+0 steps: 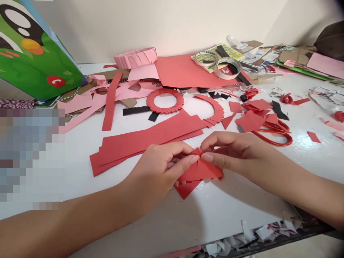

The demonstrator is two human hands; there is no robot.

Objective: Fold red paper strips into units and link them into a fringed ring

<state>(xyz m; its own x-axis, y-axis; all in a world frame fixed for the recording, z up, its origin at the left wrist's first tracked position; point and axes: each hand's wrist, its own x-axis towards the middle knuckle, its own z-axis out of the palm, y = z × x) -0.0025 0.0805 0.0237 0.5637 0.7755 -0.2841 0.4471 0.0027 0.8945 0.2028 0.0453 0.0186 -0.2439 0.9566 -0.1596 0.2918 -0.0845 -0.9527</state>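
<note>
At the far left of the table [228,218] stands a green printed box [45,73]. To its right lie pink offcuts [134,87] and a single red strip [111,102], flat and unfolded. Near these, a stack of red strips [147,139] runs toward the centre; the visible faces carry no pleats, so this stock appears unused. On the far side, a pink pleated ring [136,59] stands on its edge and appears complete.

At centre, a red pleated ring [153,103] lies flat; its loop looks closed, and it is judged finished. Nearer, the left hand [158,161] has thumb and forefinger pinched on the left side of the folded red paper [200,169], located between the hands near the middle of the table. A red corner [185,190] projects below it (whether the same sheet, cannot be told).

The right hand [236,147] pinches the same paper from the right — both grips are clamped on it at the peak. Creases are present; the fold is judged partly made, with shaping left to complete.

Beyond, a red pleated arc [217,111] shows no closed loop — apparently part-built. Farther right lie loose red pieces [251,121] and orange-red handles [276,144].
</note>
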